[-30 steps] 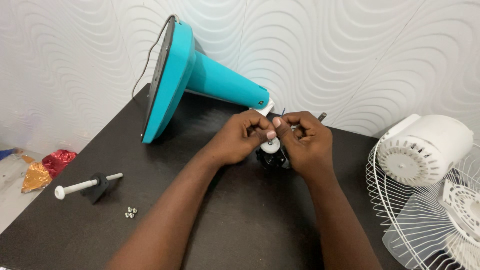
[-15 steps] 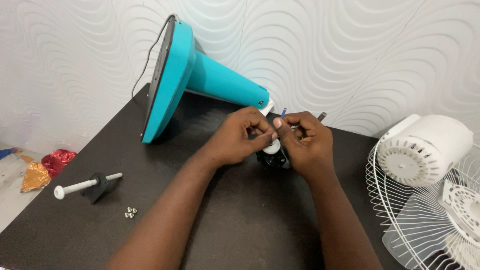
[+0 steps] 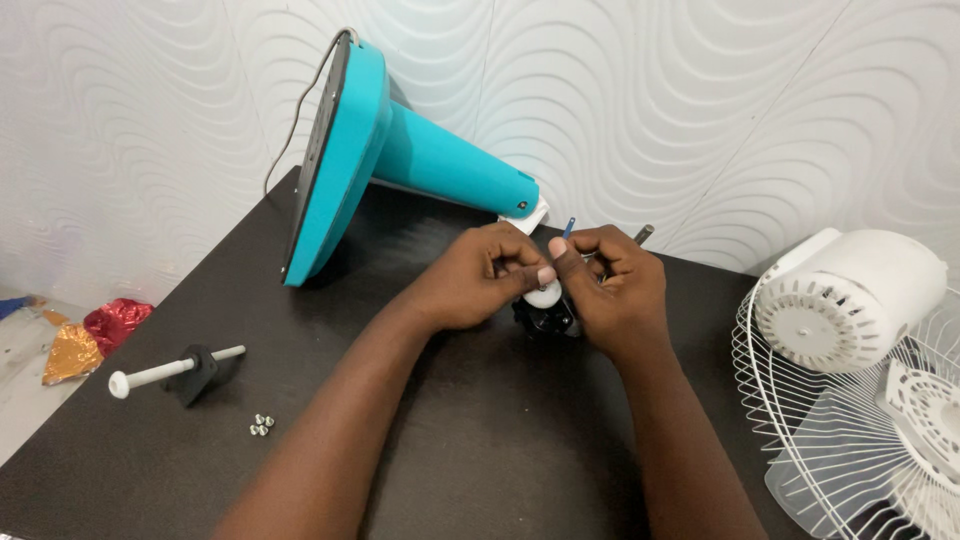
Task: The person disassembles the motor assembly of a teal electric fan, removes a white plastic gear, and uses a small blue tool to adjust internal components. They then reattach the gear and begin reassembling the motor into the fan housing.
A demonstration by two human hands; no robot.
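Nothing's moved since prev frames — both hands (image 3: 545,280) pinch white disc (image 3: 543,295) atop black part (image 3: 545,318).

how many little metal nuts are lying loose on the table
3, as far as the view resolves: small silver nuts clustered together near the table's front left, just right of the white bolt. Others may be hidden under the hands.

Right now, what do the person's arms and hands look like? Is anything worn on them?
Both arms are bare up to the bottom edge of the picture: no sleeves show. The left hand and the right hand wear no gloves, and I see no rings, watch or bracelets. The fingernails are short and plain. No tape, bandage or marking shows on either forearm.
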